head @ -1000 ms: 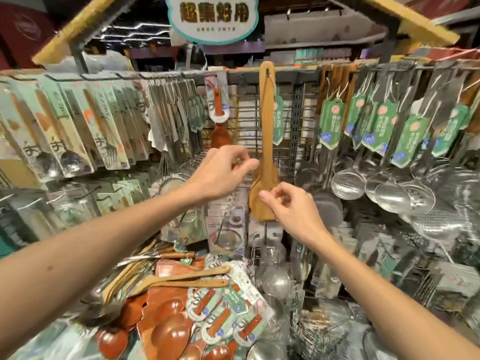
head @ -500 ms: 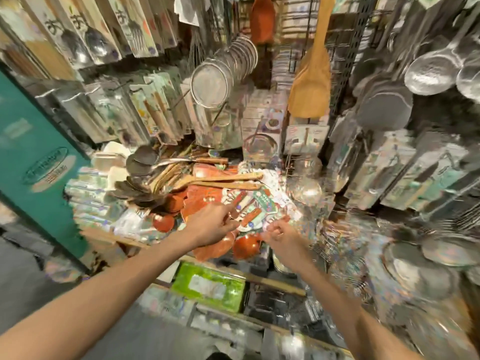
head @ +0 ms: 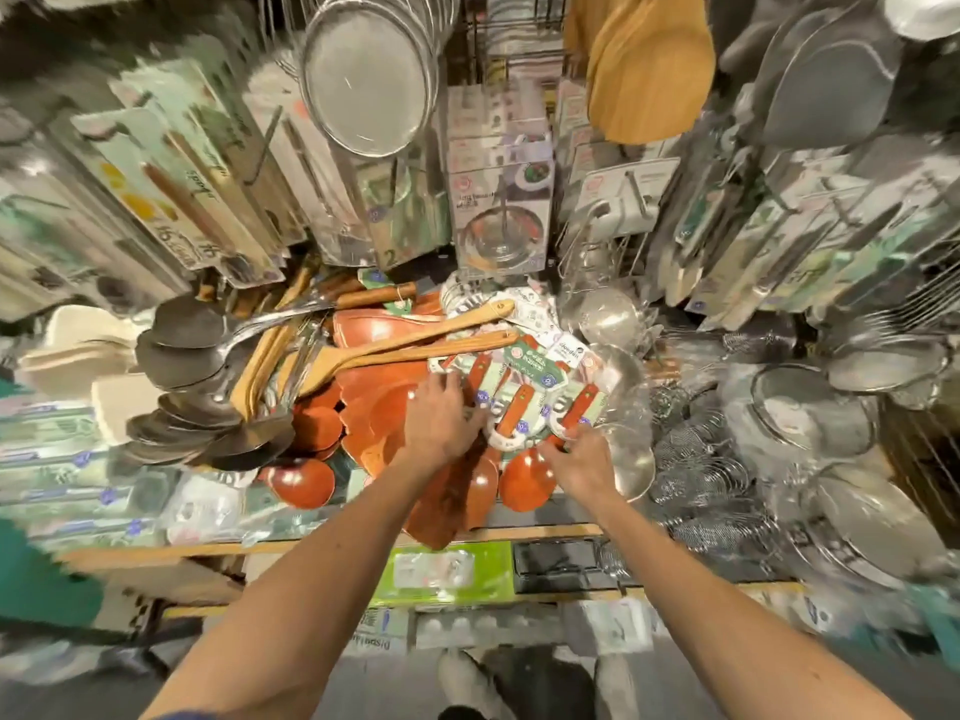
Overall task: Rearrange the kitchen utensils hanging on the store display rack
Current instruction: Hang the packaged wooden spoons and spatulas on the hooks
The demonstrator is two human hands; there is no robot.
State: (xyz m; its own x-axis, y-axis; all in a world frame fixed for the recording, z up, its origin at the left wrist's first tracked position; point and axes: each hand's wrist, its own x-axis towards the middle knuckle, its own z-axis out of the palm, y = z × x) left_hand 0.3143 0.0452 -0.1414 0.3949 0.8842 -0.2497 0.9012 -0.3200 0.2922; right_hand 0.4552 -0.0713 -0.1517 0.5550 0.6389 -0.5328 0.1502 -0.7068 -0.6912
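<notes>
Down on the shelf (head: pixel 218 549), your left grip (head: pixel 441 423) lies spread on the stacked peeler packs (head: pixel 522 402), right grip (head: pixel 576 462) touches their edge, pinching or not I cannot tell; yank one and the loose pile could slide, taking the wooden spatulas (head: pixel 415 350) along.

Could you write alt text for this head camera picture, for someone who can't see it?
A left hand and right hand reach down onto carded orange-handled peelers heaped on a crowded shop shelf. Beside them lie wooden spatulas and red-brown spoons; steel strainers hang above.
</notes>
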